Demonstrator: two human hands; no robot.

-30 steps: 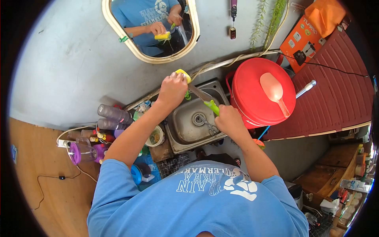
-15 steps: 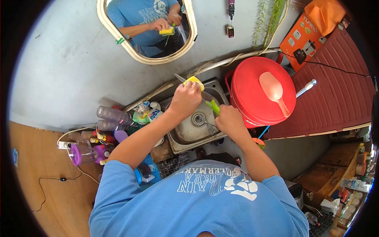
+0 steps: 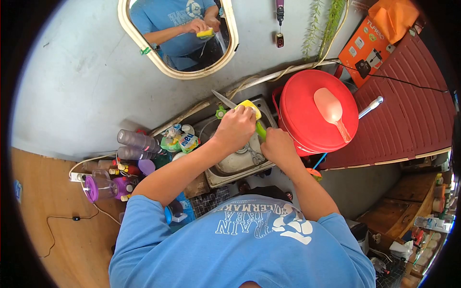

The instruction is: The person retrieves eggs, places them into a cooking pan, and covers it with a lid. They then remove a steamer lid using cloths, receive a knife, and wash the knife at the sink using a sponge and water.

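Note:
Over the sink [image 3: 218, 178], my left hand [image 3: 237, 126] is closed around a yellow sponge [image 3: 249, 109]. The sponge is pressed about the blade of a knife [image 3: 223, 99], whose pointed tip sticks out on the far left side. My right hand [image 3: 278, 145] grips the knife's green handle [image 3: 260, 130]. Down in the basin, near the drain, lies a pair of scissors [image 3: 256, 156], partly hidden by my hands. A green tap knob [image 3: 221, 112] shows just behind my left hand.
Right of the sink stands a red lidded bucket [image 3: 297, 110] with a pink scoop [image 3: 330, 108] on it. Bottles and a detergent pack [image 3: 188, 141] crowd the left side. A mirror [image 3: 180, 72] hangs on the wall ahead.
My left hand and the sponge have slid along the knife toward the handle, baring more of the blade's tip. The right hand has hardly moved.

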